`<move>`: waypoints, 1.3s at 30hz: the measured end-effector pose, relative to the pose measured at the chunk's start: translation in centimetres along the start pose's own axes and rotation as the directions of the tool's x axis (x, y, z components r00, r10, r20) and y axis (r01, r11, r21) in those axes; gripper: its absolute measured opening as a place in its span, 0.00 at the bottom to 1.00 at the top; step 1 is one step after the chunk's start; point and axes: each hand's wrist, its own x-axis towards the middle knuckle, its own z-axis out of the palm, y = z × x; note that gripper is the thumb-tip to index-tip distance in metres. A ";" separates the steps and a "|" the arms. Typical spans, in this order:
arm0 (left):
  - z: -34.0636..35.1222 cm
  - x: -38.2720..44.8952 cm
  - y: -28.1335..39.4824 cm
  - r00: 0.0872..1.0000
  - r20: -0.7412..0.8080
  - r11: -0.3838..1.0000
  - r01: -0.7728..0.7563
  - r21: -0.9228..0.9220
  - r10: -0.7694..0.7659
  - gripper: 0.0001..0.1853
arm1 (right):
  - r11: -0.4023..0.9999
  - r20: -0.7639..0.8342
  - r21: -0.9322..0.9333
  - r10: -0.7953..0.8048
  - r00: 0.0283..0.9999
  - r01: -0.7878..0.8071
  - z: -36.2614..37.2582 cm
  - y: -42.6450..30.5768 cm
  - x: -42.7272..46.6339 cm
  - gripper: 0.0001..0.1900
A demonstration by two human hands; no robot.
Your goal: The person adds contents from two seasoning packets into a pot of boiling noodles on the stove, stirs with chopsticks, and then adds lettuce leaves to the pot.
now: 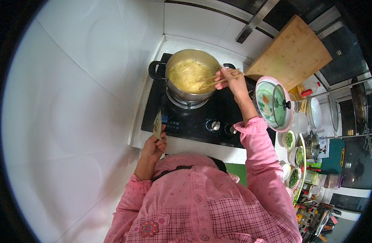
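My right hand (233, 82) grips a pair of wooden chopsticks (210, 84). Their tips reach into a steel pot (189, 96) with black side handles. Inside the pot is a bubbling yellow mass (187, 73); whether it is noodles or egg in broth is hard to tell. The pot rests on the left burner of a black gas cooktop (186, 120). Lower down, my left hand (154, 147) pinches a small flat pale packet (157, 126) upright above the cooktop's front left corner, apart from the pot.
A white wall (82, 106) runs close along the left. On the right are a pink-rimmed basin (260, 115) with a glass lid (278, 106) tilted in it, bowls of chopped greens (294, 177), and a wooden cutting board (292, 51) leaning behind. Control knobs (215, 125) line the cooktop's front.
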 end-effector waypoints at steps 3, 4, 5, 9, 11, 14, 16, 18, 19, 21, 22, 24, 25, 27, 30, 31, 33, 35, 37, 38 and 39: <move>0.0 0.0 0.0 1.000 -0.003 1.000 0.006 -0.024 -0.007 0.17 | 0.988 -0.064 0.146 0.065 0.996 -0.055 -0.3 0.5 -1.1 0.19; 0.1 0.1 0.0 1.000 -0.008 1.000 0.005 -0.010 -0.005 0.17 | 0.979 -0.089 0.188 0.102 0.991 -0.084 -0.3 0.6 -1.3 0.19; 0.2 0.1 -0.1 1.000 -0.013 1.000 0.003 0.004 -0.003 0.17 | 0.970 -0.095 0.222 0.126 0.987 -0.103 -0.3 0.6 -1.5 0.19; 0.3 0.0 -0.1 1.000 -0.025 1.000 0.006 0.002 -0.006 0.17 | 0.907 -0.119 0.386 0.232 0.965 -0.170 -0.4 1.6 -1.8 0.20; 0.4 0.0 0.0 1.000 -0.023 1.000 0.007 0.024 -0.006 0.17 | 0.841 -0.132 0.506 0.298 0.945 -0.195 -0.6 2.7 -1.6 0.19; 0.4 0.0 0.1 1.000 -0.005 1.000 0.011 0.023 -0.011 0.17 | 0.695 -0.185 0.698 0.406 0.895 -0.171 -0.5 3.6 -1.4 0.19; 0.2 -0.1 0.0 1.000 0.015 1.000 0.014 0.009 -0.014 0.17 | 0.599 -0.189 0.792 0.422 0.887 -0.117 -0.4 2.9 -1.1 0.18; -0.2 0.1 0.0 0.999 0.040 1.000 0.020 -0.005 -0.019 0.17 | 0.648 -0.231 0.761 0.321 0.918 -0.035 -0.4 2.1 -0.8 0.19; -0.2 0.1 0.0 0.999 0.035 1.000 0.026 -0.016 -0.026 0.17 | 0.745 -0.274 0.668 0.237 0.932 0.007 0.2 0.7 -1.0 0.19; -0.1 0.0 0.0 0.999 0.029 0.998 0.041 -0.037 -0.040 0.17 | 0.927 -0.271 0.367 0.030 0.962 0.075 1.1 -1.5 -1.3 0.18; 0.0 -0.1 0.0 0.999 0.026 0.998 0.042 -0.038 -0.041 0.17 | 0.956 -0.221 0.281 -0.025 0.975 0.088 1.6 -2.3 -1.5 0.17; 0.1 0.0 0.0 0.999 0.022 0.998 0.042 -0.038 -0.041 0.17 | 0.986 -0.106 0.105 -0.121 0.987 0.132 2.8 -3.2 -1.7 0.15; 0.3 0.1 -0.1 0.999 0.021 0.999 0.042 -0.022 -0.041 0.17 | 0.981 -0.029 0.168 -0.094 0.995 0.097 3.6 -3.3 -1.8 0.15; 0.8 0.3 -0.1 0.999 0.018 0.999 0.041 0.010 -0.041 0.17 | 0.986 0.119 0.100 -0.147 0.982 0.135 4.7 -2.5 -1.6 0.14; 1.9 0.3 -0.2 0.999 0.028 1.000 0.028 0.010 -0.028 0.16 | 0.980 0.111 -0.118 -0.148 0.983 0.161 4.1 -1.6 -0.8 0.14; 1.9 0.3 -0.2 0.999 0.035 1.000 0.020 0.018 -0.021 0.16 | 0.970 0.078 -0.180 -0.154 0.985 0.166 3.5 -1.6 -0.5 0.14; 1.7 0.3 -0.3 0.999 0.047 1.000 0.002 0.029 -0.003 0.17 | 0.968 0.014 -0.178 -0.176 0.984 0.176 2.2 -3.2 -0.4 0.15; 1.3 0.3 -0.3 1.000 0.022 1.000 0.007 0.023 -0.007 0.16 | 0.897 -0.061 -0.406 -0.220 0.974 0.177 0.6 -5.9 -1.1 0.16; 1.0 0.4 -0.4 1.000 0.011 1.000 0.011 0.026 -0.011 0.16 | 0.895 -0.069 -0.407 -0.229 0.971 0.182 -0.8 -8.0 -1.9 0.15; 1.0 0.6 -0.5 1.000 0.010 1.000 0.007 0.028 -0.008 0.16 | 0.944 -0.067 -0.253 -0.236 0.969 0.213 -1.1 -8.9 -2.5 0.15; 1.4 0.7 -0.4 1.000 0.012 1.000 0.003 0.031 -0.004 0.16 | 0.959 -0.060 -0.160 -0.247 0.967 0.235 -1.8 -9.1 -2.5 0.15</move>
